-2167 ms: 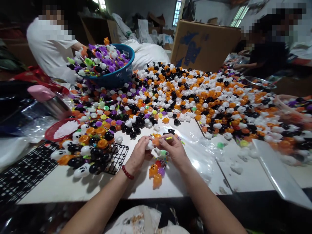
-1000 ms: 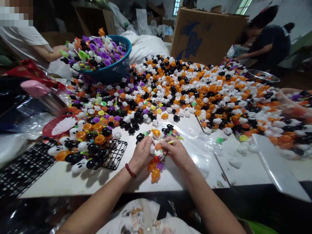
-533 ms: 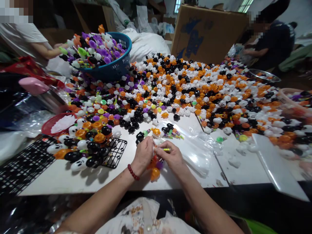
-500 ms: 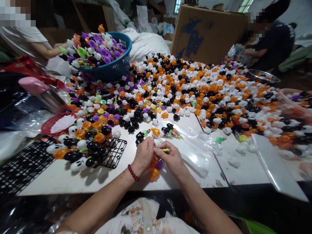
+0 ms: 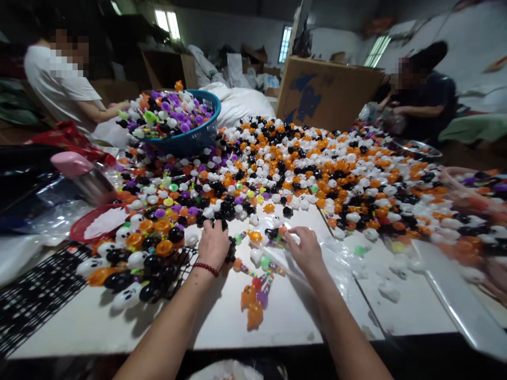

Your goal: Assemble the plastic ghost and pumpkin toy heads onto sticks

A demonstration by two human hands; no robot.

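My left hand reaches into the near edge of the pile, its fingers bent down around a black plastic topper; the fingertips are partly hidden. My right hand has thumb and index finger at the orange end of a small bead-filled tube, beside black toppers. Between the hands, several tubes of coloured beads lie on the white table with orange pumpkin-like toppers and a purple one. Flat clear plastic bags lie under and beside my right hand.
A large heap of orange, white and black toppers covers the back. A blue basket of toppers stands behind left. On the left are a black grid, a red basket and a pink-lidded flask. Two people work behind.
My hands, together on a small bead tube before, have parted: left to the black toppers, right to the orange-ended tube. The pumpkin-topped tubes now lie uncovered. The view has tilted up.
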